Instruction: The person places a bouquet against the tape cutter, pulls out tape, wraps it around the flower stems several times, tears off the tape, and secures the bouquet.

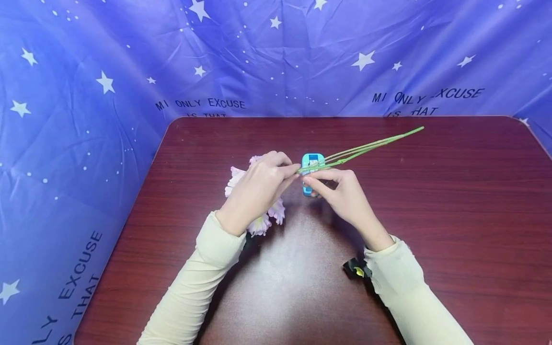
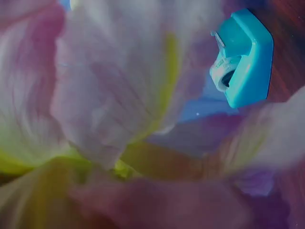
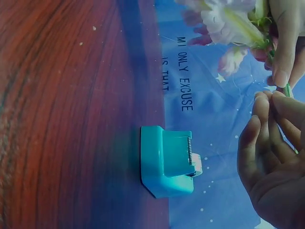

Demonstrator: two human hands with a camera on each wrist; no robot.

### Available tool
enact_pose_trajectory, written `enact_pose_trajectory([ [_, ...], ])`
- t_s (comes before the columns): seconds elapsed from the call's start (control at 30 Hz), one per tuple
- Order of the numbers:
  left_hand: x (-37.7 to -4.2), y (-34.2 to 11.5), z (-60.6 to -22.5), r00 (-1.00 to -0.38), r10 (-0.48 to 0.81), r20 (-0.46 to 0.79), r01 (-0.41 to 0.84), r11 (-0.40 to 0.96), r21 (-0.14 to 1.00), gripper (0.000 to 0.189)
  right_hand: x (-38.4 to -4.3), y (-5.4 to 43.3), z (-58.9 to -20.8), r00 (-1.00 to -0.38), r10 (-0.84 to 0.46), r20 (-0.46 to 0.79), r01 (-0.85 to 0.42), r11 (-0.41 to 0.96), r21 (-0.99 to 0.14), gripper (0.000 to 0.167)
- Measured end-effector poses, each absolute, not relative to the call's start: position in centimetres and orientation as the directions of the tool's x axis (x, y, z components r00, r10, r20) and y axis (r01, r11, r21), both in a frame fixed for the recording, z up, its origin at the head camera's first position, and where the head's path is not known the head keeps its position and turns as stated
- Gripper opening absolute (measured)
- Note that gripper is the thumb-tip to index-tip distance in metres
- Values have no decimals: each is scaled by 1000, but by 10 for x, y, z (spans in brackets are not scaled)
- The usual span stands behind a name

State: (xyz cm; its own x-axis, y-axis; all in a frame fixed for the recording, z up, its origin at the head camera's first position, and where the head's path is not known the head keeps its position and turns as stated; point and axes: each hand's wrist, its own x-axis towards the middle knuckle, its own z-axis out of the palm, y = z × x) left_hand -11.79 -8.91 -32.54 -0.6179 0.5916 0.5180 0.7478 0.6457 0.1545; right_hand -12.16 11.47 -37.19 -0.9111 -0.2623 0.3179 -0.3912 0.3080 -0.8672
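Note:
My left hand (image 1: 265, 179) pinches a bunch of artificial flowers by the green stems (image 1: 371, 146), just below the blooms. Pink-white petals (image 1: 258, 225) show under and beside this hand, and they fill most of the left wrist view. The stems run off to the right and slightly away, over the table. Thumb and fingers of my right hand (image 1: 347, 194) come together on the stems, right beside the left fingertips. Beneath both hands stands a teal tape dispenser (image 3: 171, 162) with a small roll of clear tape (image 2: 221, 74), partly covered by the right fingers in the head view.
The dark red wooden table (image 1: 453, 215) has rounded far corners. A blue star-printed cloth (image 1: 302, 57) with lettering hangs behind it and on the left side. A black strap with a yellow bit (image 1: 357, 269) sits at the right cuff.

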Motion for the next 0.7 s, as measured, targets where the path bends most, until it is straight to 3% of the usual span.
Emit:
enact_pose_trajectory([
  [0.27, -117, -85, -329, -632, 559, 537, 713, 691, 120, 19, -119, 115, -368, -937, -273, 216, -286, 249, -925, 18],
  [0.43, -117, -81, -330, -615, 562, 553, 686, 727, 23, 3, -117, 114, -366, -949, -276, 151, -200, 158, -967, 23],
  [0.57, -118, -78, -332, -604, 577, 550, 647, 758, -85, 11, -116, 113, -367, -953, -281, 113, -155, 133, -979, 26],
  [0.7, -119, -77, -336, -599, 587, 545, 626, 767, -137, 23, -116, 113, -367, -958, -271, 87, -143, 194, -971, 23],
])
